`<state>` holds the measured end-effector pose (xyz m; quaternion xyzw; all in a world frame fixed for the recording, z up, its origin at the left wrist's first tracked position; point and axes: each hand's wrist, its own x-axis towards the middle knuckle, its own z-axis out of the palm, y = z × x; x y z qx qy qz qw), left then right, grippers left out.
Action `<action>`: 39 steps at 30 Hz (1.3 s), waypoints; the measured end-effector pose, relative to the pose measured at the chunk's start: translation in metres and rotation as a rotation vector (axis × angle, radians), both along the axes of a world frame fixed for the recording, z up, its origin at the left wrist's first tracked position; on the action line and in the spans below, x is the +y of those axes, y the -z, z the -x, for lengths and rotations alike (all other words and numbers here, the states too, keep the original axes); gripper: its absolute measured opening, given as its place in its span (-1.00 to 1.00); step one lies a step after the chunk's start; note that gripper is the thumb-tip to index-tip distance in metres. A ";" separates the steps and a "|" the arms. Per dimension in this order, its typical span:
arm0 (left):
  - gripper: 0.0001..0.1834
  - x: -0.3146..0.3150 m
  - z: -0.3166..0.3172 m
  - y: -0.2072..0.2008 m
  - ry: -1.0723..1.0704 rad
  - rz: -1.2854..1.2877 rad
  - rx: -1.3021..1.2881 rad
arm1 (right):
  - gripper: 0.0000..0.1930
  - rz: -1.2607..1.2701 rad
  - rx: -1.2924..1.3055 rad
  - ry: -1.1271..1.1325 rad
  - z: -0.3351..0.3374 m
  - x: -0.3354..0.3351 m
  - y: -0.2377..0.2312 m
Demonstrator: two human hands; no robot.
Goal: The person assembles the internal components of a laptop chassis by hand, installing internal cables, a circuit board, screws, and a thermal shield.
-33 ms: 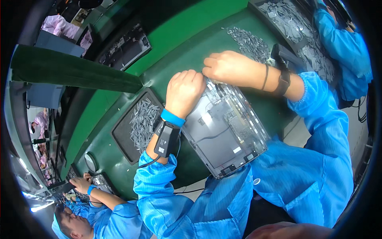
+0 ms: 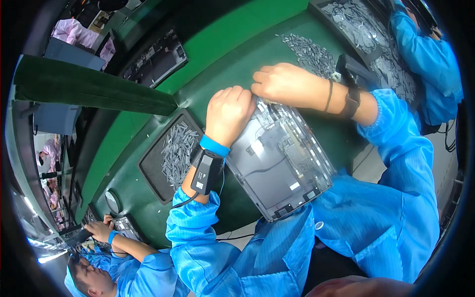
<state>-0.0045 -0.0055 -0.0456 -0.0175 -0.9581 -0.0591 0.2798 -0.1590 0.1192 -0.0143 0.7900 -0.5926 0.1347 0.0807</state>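
An opened laptop casing (image 2: pixel 257 180), grey with exposed parts and a cable inside, lies tilted between the table and my lap. My left hand (image 2: pixel 229 113) is closed over its far left corner, fingers curled round the edge. Close beside it, my right hand (image 2: pixel 271 83) is closed at the far edge, thumb side toward the left hand. Whatever its fingertips pinch is hidden beneath the hand. A blue band and a black device (image 2: pixel 207 172) sit on my left wrist; black bands and another device (image 2: pixel 354 74) are on the right.
Left of the casing is a black tray (image 2: pixel 153 173) of small grey strips. Loose strips (image 2: pixel 309 54) lie on the green table beyond my right hand. A large parts tray (image 2: pixel 341 29) stands far right. A green post (image 2: pixel 99 91) crosses the left; co-workers sit on both sides.
My hands and the laptop casing have barely moved. At lower left, a co-worker's hand has shifted slightly to the left.
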 end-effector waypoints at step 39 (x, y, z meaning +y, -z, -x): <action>-0.56 0.061 -0.059 -0.034 -0.010 0.243 -0.131 | -0.67 0.292 -0.552 -0.132 -0.007 0.073 0.028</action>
